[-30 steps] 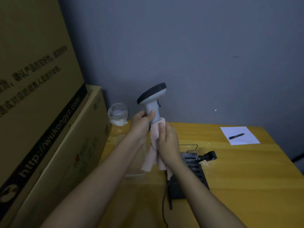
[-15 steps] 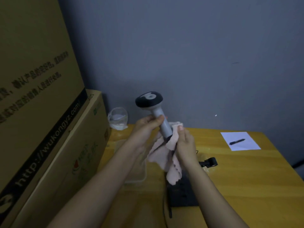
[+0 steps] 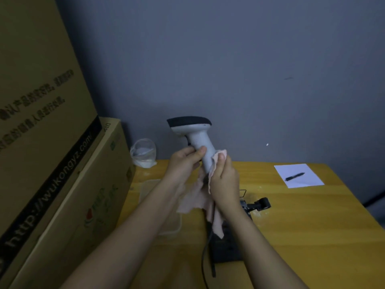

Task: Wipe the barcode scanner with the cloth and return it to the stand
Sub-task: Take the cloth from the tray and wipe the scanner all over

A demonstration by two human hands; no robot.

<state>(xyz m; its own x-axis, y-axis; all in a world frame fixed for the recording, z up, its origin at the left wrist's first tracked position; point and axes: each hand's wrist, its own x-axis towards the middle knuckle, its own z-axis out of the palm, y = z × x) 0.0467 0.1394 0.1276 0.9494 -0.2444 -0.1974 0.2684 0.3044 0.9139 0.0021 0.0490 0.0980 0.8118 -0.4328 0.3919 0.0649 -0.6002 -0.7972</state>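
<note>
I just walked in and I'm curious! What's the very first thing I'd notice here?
Right in the middle, the barcode scanner is held up above the yellow table, its dark head on top. The left hand grips its grey handle while the right hand presses a pink cloth against it. On the left, big cardboard boxes tower over the table, and at the far right a pen lies on white paper.

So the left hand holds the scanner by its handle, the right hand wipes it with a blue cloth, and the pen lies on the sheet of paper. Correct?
Not quite: the cloth is pale pink, not blue, as the head view shows. The rest stands: the left hand holds the scanner by its handle, the right hand presses the cloth against it, and the pen lies on the sheet of paper.
</note>
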